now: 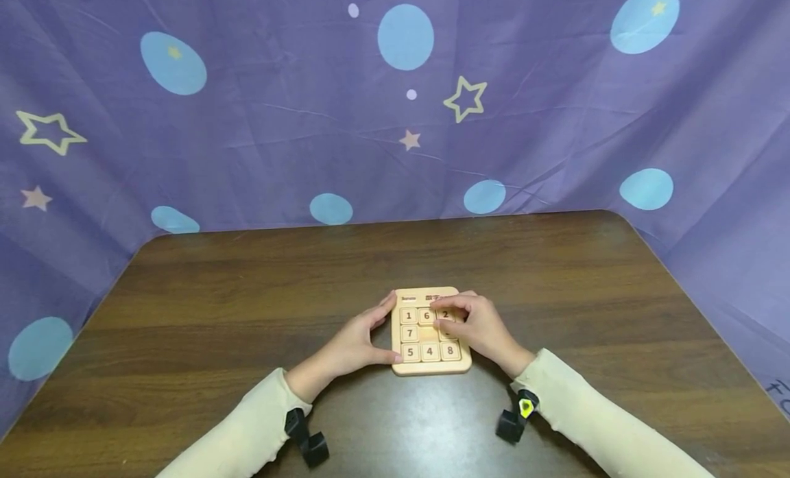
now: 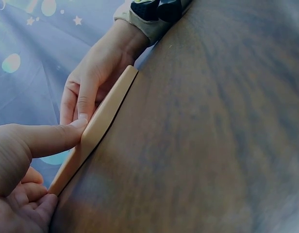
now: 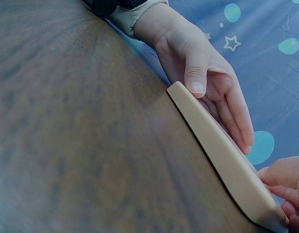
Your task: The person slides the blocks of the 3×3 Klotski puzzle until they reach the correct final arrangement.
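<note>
A light wooden number sliding puzzle [image 1: 432,369] lies flat on the table. Its tiles read 1, 6, 2 on top, 7 at the middle left, and 5, 4, 8 below; an open slot sits at the centre. My left hand [image 1: 360,342] holds the puzzle's left side, thumb near the lower corner, fingers at the upper corner. Over the upper right tiles is my right hand [image 1: 486,327], its thumb and index finger stretched across them and partly covering the middle right tile. In the right wrist view, fingers of the right hand [image 3: 291,187] are beside the frame's edge [image 3: 227,160].
The dark wooden table [image 1: 247,286] extends around the puzzle. A purple curtain [image 1: 265,135] with stars and blue spots hangs behind it. Each wrist carries a black camera mount, one on the left [image 1: 306,439] and one on the right [image 1: 511,426].
</note>
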The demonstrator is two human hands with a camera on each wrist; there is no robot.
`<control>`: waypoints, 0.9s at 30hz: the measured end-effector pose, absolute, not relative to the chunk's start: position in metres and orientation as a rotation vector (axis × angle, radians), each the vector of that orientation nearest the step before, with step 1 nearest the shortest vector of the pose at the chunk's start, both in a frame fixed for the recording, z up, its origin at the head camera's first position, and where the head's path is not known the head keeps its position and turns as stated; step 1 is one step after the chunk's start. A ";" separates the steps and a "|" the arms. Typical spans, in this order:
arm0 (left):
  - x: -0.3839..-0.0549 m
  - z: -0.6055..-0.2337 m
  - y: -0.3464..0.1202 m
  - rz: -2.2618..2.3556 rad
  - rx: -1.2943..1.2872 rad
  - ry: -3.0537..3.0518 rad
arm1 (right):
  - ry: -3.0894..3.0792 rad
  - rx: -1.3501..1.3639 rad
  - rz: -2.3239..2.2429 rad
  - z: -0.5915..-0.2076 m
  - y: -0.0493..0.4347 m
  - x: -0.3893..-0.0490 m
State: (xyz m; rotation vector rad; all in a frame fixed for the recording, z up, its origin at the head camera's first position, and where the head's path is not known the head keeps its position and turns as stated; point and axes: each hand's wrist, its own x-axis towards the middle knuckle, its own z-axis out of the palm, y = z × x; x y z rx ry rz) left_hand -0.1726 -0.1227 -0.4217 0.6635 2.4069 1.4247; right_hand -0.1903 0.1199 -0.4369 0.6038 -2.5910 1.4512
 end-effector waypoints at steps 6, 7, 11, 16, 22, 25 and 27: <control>-0.172 -0.421 -0.123 1.425 0.669 2.416 | -2.580 0.620 1.453 -0.437 0.121 -0.190; -0.172 -0.421 -0.123 1.424 0.669 2.418 | -2.581 0.616 1.456 -0.437 0.121 -0.190; -0.172 -0.421 -0.122 1.424 0.669 2.416 | -2.587 0.614 1.456 -0.438 0.121 -0.190; -0.171 -0.422 -0.122 1.426 0.662 2.417 | -2.595 0.621 1.457 -0.438 0.121 -0.189; -0.171 -0.423 -0.122 1.429 0.672 2.410 | -2.591 0.627 1.455 -0.438 0.121 -0.188; -0.171 -0.423 -0.123 1.428 0.668 2.414 | -2.588 0.637 1.452 -0.439 0.122 -0.189; -0.172 -0.422 -0.123 1.427 0.672 2.418 | -2.585 0.640 1.454 -0.438 0.122 -0.189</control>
